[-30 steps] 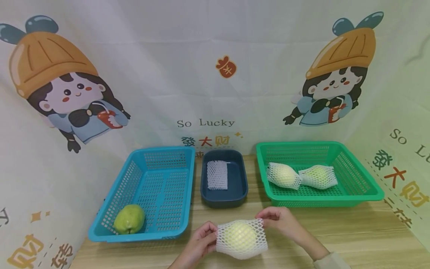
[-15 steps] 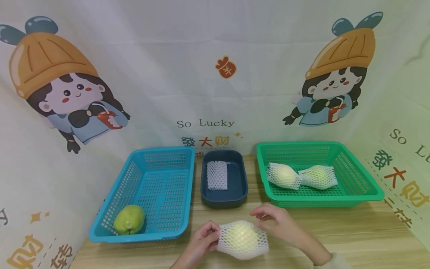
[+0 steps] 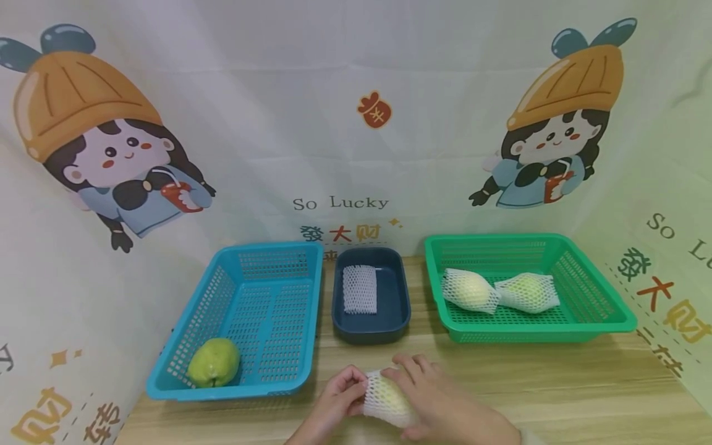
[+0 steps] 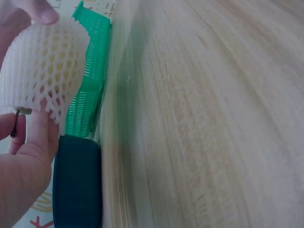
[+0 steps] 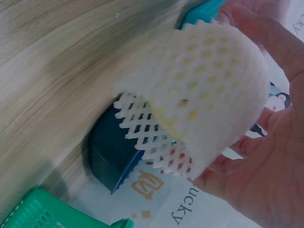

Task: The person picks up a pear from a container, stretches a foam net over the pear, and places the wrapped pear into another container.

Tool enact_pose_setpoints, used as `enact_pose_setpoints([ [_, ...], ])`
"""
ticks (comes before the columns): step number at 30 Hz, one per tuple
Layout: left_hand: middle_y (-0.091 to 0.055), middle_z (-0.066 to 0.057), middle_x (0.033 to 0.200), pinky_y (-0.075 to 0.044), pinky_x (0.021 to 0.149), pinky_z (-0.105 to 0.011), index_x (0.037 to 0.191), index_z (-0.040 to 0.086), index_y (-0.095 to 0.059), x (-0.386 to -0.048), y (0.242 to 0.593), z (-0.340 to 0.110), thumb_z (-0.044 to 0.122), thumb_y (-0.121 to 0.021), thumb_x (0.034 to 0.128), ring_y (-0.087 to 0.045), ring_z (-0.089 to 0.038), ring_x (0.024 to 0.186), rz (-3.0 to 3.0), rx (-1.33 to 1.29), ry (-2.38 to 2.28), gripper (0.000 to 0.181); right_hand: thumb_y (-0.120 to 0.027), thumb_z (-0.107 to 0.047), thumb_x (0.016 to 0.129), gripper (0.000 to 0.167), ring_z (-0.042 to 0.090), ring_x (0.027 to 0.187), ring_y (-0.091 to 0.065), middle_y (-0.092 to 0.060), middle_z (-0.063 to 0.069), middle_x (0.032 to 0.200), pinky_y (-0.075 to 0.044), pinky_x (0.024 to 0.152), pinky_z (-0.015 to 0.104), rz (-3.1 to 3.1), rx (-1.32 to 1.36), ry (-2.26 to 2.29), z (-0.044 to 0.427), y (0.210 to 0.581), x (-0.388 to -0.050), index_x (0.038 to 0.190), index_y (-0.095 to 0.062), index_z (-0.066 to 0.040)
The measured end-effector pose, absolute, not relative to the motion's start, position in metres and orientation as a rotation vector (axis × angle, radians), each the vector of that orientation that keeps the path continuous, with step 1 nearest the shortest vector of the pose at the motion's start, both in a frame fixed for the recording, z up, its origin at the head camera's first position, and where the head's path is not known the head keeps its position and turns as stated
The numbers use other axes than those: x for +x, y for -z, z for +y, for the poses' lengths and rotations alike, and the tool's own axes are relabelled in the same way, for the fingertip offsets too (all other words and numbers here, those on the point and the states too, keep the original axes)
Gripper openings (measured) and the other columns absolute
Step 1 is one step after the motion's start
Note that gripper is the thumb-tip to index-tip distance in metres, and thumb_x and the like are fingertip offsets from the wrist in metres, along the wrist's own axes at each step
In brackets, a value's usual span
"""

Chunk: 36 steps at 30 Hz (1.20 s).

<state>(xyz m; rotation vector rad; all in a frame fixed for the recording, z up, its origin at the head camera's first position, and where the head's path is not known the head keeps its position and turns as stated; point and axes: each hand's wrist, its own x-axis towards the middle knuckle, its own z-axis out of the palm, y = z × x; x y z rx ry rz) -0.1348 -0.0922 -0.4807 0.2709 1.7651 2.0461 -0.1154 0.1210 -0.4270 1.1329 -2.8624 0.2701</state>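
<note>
A pale yellow-green fruit in a white foam net point(image 3: 385, 398), pear- or guava-like, is between both hands over the front of the table. My left hand point(image 3: 336, 398) pinches its left end; the left wrist view shows a dark stem point(image 4: 15, 122) by the thumb and a finger at the net's edge. My right hand point(image 3: 445, 402) curls round the other side, covering the right end in the head view. From the right wrist, the netted fruit point(image 5: 213, 85) lies against palm and fingers, with the net's open end loose.
A blue basket point(image 3: 314, 309) on the left holds one bare green fruit point(image 3: 214, 363). Behind the hands, a dark blue tray point(image 3: 392, 296) contains a flat foam net point(image 3: 360, 289). Two netted fruits point(image 3: 471, 292) lie in the green basket point(image 3: 589, 290) at right.
My right hand first released the net's right edge, then moved left and closed round the netted fruit. My left hand has kept its pinch on the left end, nearly in place.
</note>
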Motion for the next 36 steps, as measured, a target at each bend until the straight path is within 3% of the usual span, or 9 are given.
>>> enact_pose_setpoints([
  [18, -0.055, 0.0, 0.092, -0.053, 0.076, -0.023, 0.106, -0.016, -0.043, -0.132, 0.473, -0.093, 0.009, -0.048, 0.0948, -0.059, -0.008, 0.086, 1.839, 0.322, -1.979, 0.028, -0.075, -0.033, 0.067, 0.07, 0.022, 0.111, -0.045, -0.046, 0.006, 0.124, -0.044, 0.093, 0.04, -2.759, 1.189, -0.328, 0.125, 0.436, -0.118, 0.125, -0.042, -0.014],
  [23, -0.061, -0.013, 0.1, -0.055, 0.078, -0.03, 0.109, -0.014, -0.047, -0.132, 0.465, -0.098, 0.01, -0.053, 0.0935, -0.063, -0.009, 0.085, 1.991, 0.383, -1.947, 0.029, -0.075, -0.03, 0.061, 0.071, 0.019, 0.109, -0.044, -0.046, 0.004, 0.12, -0.043, 0.092, 0.039, -2.693, 1.182, -0.334, 0.128, 0.438, -0.117, 0.123, -0.043, -0.013],
  [26, -0.064, -0.017, 0.103, -0.054, 0.076, -0.028, 0.107, -0.006, -0.054, -0.131, 0.458, -0.103, 0.012, -0.056, 0.0918, -0.064, -0.015, 0.086, 2.24, 0.453, -1.825, 0.024, -0.075, -0.029, 0.059, 0.071, 0.018, 0.108, -0.043, -0.046, 0.002, 0.119, -0.043, 0.091, 0.037, -2.68, 1.171, -0.352, 0.13, 0.438, -0.117, 0.122, -0.045, -0.013],
  [30, -0.067, -0.009, 0.1, -0.051, 0.071, -0.021, 0.103, 0.005, -0.061, -0.128, 0.445, -0.11, 0.014, -0.058, 0.0902, -0.064, -0.016, 0.087, 2.608, 0.519, -1.537, 0.016, -0.075, -0.031, 0.059, 0.071, 0.017, 0.107, -0.043, -0.047, 0.002, 0.118, -0.044, 0.09, 0.036, -2.685, 1.147, -0.367, 0.133, 0.435, -0.117, 0.122, -0.046, -0.014],
  [36, -0.067, 0.008, 0.095, -0.05, 0.075, -0.028, 0.099, 0.016, -0.065, -0.119, 0.426, -0.123, 0.015, -0.064, 0.0859, -0.061, -0.008, 0.086, 3.04, 0.554, -1.055, 0.013, -0.074, -0.028, 0.056, 0.073, 0.013, 0.107, -0.041, -0.046, -0.001, 0.118, -0.044, 0.089, 0.035, -2.696, 1.105, -0.445, 0.14, 0.433, -0.12, 0.122, -0.046, -0.014],
])
